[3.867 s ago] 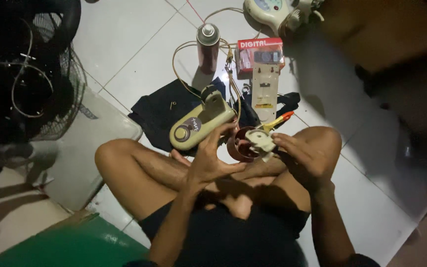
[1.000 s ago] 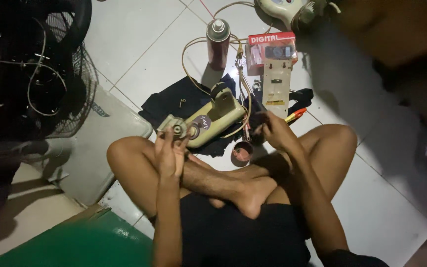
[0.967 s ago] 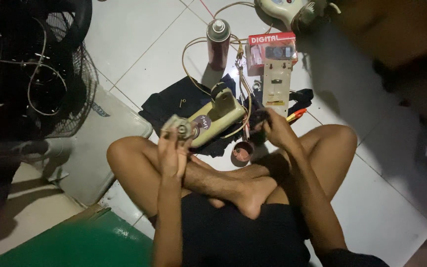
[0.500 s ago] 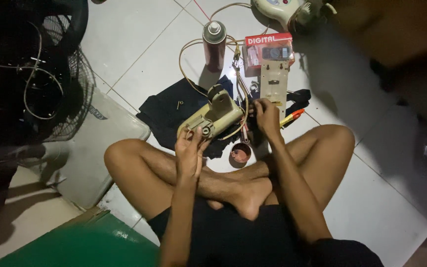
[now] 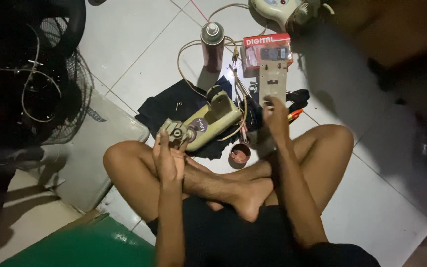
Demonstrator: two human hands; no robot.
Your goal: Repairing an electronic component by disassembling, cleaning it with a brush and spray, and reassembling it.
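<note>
Small round tin [image 5: 239, 154] at frame centre: reddish contents seen. Cream motor housing [image 5: 204, 123] gripped by left hand [image 5: 168, 157]; right hand [image 5: 276, 118] fingers extended, loose.

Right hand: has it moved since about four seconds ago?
Yes. The right hand has gone from the lap forward, now reaching by the grey meter below the red box.

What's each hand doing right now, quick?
Left hand: closed on the end of the cream motor housing.
Right hand: fingers extended, touching the beige flat panel; grip cannot be told.
</note>
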